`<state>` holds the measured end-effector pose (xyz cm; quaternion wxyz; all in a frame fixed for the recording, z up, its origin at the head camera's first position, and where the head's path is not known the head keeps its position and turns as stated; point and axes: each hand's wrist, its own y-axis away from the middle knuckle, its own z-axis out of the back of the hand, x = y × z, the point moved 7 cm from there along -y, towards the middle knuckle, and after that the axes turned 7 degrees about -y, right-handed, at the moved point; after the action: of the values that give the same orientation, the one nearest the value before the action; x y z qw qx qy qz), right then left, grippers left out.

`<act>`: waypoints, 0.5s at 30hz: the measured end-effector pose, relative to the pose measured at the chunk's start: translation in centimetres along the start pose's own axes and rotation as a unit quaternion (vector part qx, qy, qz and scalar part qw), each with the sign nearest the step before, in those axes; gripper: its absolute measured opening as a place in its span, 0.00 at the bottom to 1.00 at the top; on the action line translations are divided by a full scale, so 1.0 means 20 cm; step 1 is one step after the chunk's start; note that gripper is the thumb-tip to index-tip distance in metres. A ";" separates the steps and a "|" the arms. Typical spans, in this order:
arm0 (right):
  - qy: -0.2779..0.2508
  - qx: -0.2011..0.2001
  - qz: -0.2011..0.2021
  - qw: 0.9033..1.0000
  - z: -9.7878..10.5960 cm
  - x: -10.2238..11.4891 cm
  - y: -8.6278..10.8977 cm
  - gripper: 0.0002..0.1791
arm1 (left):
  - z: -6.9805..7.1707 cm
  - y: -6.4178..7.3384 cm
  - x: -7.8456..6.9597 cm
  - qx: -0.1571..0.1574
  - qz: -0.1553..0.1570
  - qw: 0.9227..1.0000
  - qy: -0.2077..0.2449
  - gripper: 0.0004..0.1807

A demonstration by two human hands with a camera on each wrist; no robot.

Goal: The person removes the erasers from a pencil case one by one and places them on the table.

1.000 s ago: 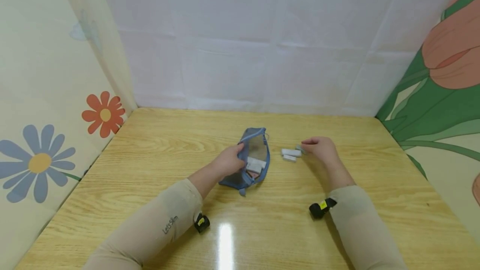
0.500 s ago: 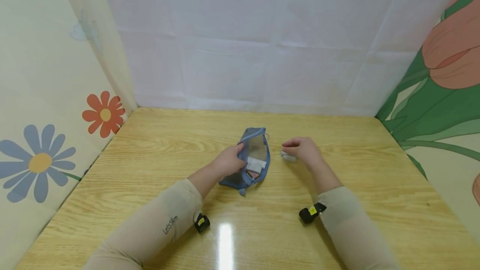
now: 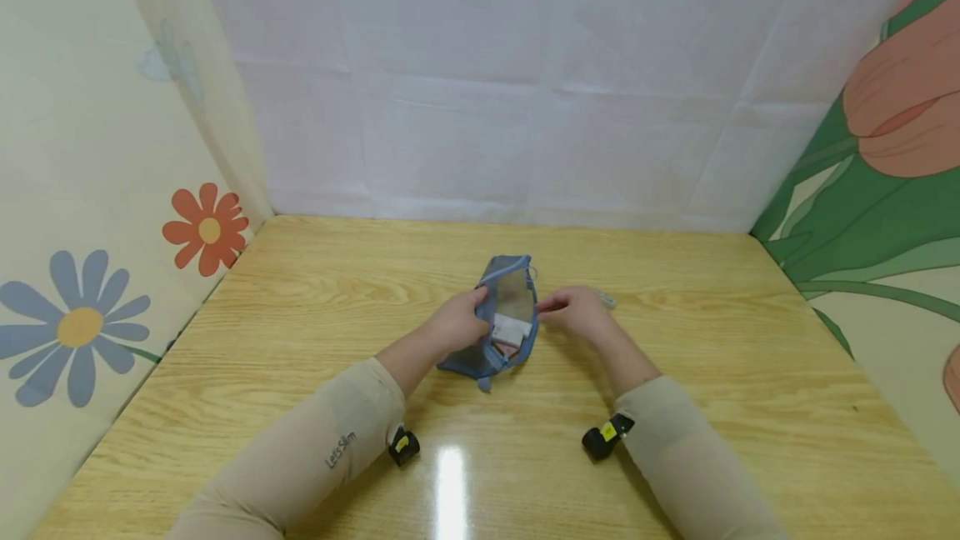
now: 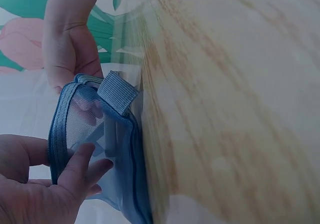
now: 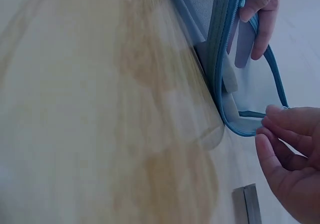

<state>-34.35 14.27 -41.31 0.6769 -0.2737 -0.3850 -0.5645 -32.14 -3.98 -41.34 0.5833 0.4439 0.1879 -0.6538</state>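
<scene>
A blue mesh zip pouch stands with its mouth gaping toward the right in the head view. White blocks and a pinkish piece lie inside it. My left hand holds the pouch's left side between thumb and fingers. At the opposite side, my right hand has its thumb and fingertips pinched together at the zip rim. Beside that hand, a small pale greenish piece lies on the table. The right wrist view shows a narrow grey block below the right hand.
The wooden table runs back to a white cloth backdrop. Flower-printed panels flank it left and right. A fabric tab sticks out from the pouch's end.
My right hand has moved left, from the small pieces on the table to the pouch's rim. The two white pieces there are now out of sight in the head view. My left hand stays put.
</scene>
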 end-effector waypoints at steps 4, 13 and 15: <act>-0.001 0.014 0.005 1.000 -0.03 0.00 0.00 0.12 | 0.00 0.00 0.00 0.002 0.002 1.000 0.003 0.39; -0.033 0.029 0.015 0.999 -0.09 -0.01 -0.01 0.11 | 0.00 0.00 -0.01 -0.001 -0.007 1.000 -0.005 0.39; -0.029 0.029 0.016 0.999 -0.09 -0.01 -0.01 0.11 | 0.01 0.00 -0.01 -0.005 -0.010 1.000 -0.011 0.39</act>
<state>-34.26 12.83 -42.61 0.6822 -0.2760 -0.4163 -0.5339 -32.16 -3.95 -41.12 0.5811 0.4324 0.1890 -0.6631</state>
